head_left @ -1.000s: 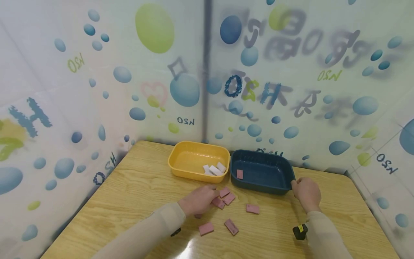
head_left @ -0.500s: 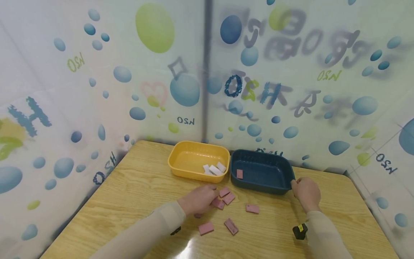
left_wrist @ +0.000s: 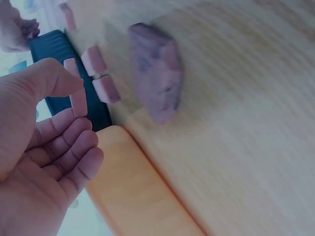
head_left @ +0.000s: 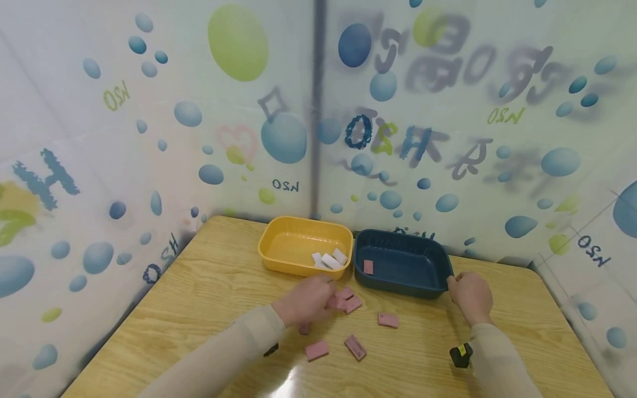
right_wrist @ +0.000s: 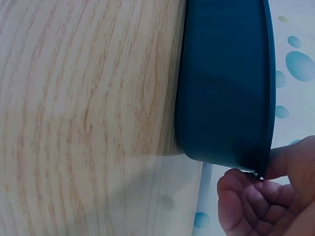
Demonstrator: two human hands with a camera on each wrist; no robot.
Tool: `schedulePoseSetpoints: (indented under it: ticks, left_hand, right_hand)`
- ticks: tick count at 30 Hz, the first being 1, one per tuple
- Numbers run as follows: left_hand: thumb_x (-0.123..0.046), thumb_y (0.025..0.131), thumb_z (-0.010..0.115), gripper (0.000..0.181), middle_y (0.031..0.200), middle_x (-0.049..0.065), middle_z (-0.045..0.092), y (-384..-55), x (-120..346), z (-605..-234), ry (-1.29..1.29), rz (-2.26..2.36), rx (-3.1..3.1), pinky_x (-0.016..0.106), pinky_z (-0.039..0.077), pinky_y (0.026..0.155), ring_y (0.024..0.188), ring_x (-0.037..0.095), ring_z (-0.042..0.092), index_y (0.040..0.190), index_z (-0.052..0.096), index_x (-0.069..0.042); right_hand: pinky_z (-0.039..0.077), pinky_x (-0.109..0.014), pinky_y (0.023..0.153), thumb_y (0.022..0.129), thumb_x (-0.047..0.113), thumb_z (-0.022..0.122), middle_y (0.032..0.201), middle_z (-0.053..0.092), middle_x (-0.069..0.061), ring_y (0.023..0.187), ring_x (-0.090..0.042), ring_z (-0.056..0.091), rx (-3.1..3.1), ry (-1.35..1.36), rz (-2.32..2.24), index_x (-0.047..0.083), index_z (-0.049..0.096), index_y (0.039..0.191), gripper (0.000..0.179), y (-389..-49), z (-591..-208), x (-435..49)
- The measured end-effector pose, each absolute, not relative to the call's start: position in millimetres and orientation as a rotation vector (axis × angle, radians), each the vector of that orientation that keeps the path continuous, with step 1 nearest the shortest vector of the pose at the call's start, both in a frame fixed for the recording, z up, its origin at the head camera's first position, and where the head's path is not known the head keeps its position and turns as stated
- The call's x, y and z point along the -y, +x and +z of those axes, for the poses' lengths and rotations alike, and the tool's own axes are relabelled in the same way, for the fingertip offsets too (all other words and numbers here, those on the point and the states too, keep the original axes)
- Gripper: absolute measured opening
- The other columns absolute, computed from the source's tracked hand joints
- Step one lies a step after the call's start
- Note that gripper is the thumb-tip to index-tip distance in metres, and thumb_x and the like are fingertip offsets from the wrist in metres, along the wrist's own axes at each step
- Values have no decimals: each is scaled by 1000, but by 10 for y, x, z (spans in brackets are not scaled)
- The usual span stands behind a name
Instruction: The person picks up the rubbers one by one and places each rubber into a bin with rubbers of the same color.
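My left hand (head_left: 307, 300) pinches a small pink block (left_wrist: 78, 97) between thumb and fingertip, close over the other blocks on the table. Just beyond it lie two more pink blocks (head_left: 353, 304) near the bins. My right hand (head_left: 473, 297) pinches the near right corner of the dark blue bin's rim (right_wrist: 268, 118), thumb on one side and curled fingers beneath. One pink block (head_left: 368, 267) lies inside that bin. Nearer my body are more pink blocks (head_left: 317, 350), and a darker, mottled block (left_wrist: 156, 73) shows large in the left wrist view.
The yellow bin (head_left: 278, 265), with several white blocks (head_left: 330, 261) in its right end, stands against the blue bin's left side. Behind both bins rises a patterned wall sheet (head_left: 249, 193). The wooden table (head_left: 209, 309) runs toward me, with further pink blocks scattered over it.
My left hand has risen slightly and moved a little toward the bins, lifting the pink block off the table. The right hand keeps its hold on the blue bin's rim.
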State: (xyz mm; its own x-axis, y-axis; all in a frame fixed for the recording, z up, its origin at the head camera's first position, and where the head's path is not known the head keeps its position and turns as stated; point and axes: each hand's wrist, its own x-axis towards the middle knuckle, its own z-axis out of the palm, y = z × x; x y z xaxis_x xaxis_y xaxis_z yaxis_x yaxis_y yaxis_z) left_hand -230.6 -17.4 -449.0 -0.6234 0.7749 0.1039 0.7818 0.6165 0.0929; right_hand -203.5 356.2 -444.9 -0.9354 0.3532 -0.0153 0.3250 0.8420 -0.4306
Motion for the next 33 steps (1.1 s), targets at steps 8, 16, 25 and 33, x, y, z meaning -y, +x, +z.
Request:
schedulePoseSetpoints:
  ticks: [8,16,25,33]
  left_hand:
    - [-26,88,82,23,88,-2,58,-2352,45,-4422,-1290,-210,2769,23,47,71,78,10,49,95,66,-10]
    - [-29,93,79,23,84,-4,51,-2383,-129,-4391,-1272,-374,2731,22,43,68,79,11,47,91,61,-13]
    - [-21,88,80,21,84,-2,51,-2475,-314,-4358,-1257,-330,2612,23,42,69,78,12,46,91,60,-13]
    - [-15,89,75,12,84,-3,49,-2530,-459,-4346,-1219,-393,2655,20,41,70,79,12,46,92,64,-13]
  right_hand:
    - [35,-30,47,101,19,50,55,54,-3,54,-21,49,2960,-563,669,9,53,59,43,-2037,-4448,-3563]
    - [33,-29,48,100,18,50,55,49,-2,53,-20,44,2957,-592,677,10,49,59,42,-2042,-4438,-3550]
    - [30,-28,48,101,18,49,53,45,1,51,-17,40,2954,-562,661,12,46,57,44,-2048,-4457,-3552]
    - [29,-28,48,100,18,50,52,41,1,52,-16,38,2941,-568,671,12,44,57,44,-2044,-4447,-3547]
